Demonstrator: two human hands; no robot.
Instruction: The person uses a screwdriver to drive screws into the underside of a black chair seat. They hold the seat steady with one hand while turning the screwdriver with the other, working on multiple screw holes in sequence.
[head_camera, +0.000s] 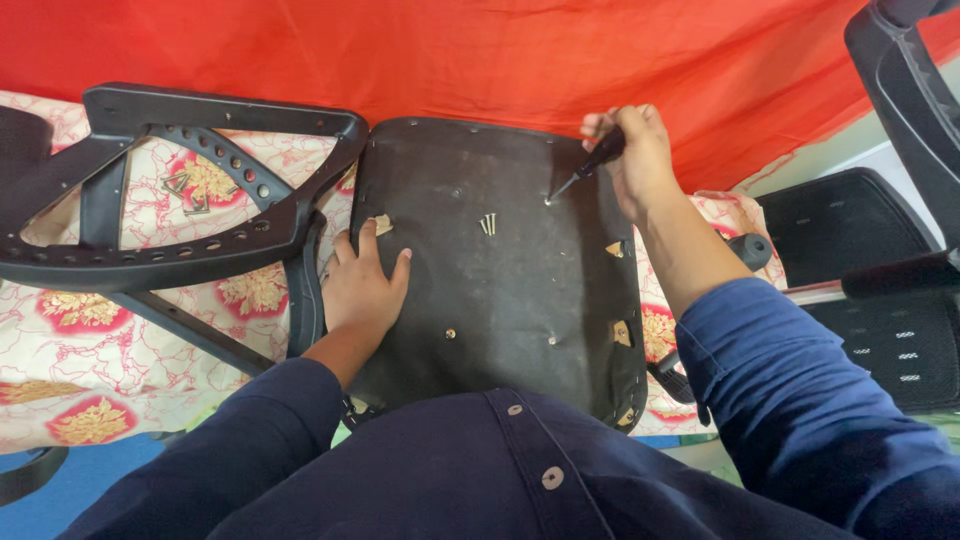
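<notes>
Firmly, right hand (640, 160) clasps screwdriver (592, 165).

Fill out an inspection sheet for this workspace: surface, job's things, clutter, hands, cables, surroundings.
Surface: floral patterned cloth under the parts.
Job's things: black seat panel, underside up; screwdriver with its tip at a hole in the panel; loose screws lying on the panel.
Clutter: black chair frame beside the panel.
Hands: left hand flat on the panel; right hand gripping the screwdriver.
Cables: nothing seen.
Surroundings: red cloth behind; black mesh chair part at right.
</notes>
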